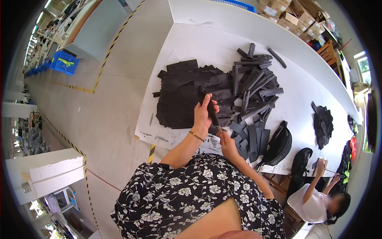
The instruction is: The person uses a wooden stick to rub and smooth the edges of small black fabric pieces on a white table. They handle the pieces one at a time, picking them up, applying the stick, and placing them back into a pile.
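My left hand (206,112) is closed around a black fabric tube (212,113) over the near edge of the white table. Just below it, my right hand (227,143) grips a thin light-coloured stick (220,129), whose upper part disappears into the tube. Behind my hands lies a broad layered pile of flat black fabric pieces (179,98). Rolled or folded black strips (256,80) are heaped to its right. Flat dark strips (253,137) lie nearer the table's front edge, beside a black mesh-like bag (280,146).
A low white partition (238,18) runs along the table's far side. Farther right are another black pile (323,125) and a seated co-worker (313,200) handling a tool at the same table. Blue crates (64,62) stand on the floor at left.
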